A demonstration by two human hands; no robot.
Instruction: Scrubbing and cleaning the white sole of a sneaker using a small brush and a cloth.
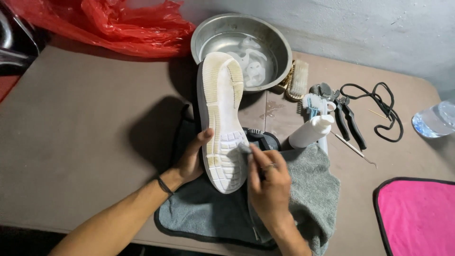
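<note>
Head view: on a brown table (85, 142), a grey towel (308, 189) lies under a shoe (220, 118) held sole-up just in front of a steel basin (279, 47). Left hand (189, 161) grips the shoe's edge; right hand (270, 182) pinches a towel corner against the heel. The forefoot looks yellowed, likely uncleaned.

Left hand (192, 163) holds shoe (220, 118) sole-up, mid-surface. Right hand (270, 185) presses grey cloth (303, 189) against sole near heel. Steel basin (279, 47) at surface's far edge; pink cloth (417, 215) near right corner.
</note>
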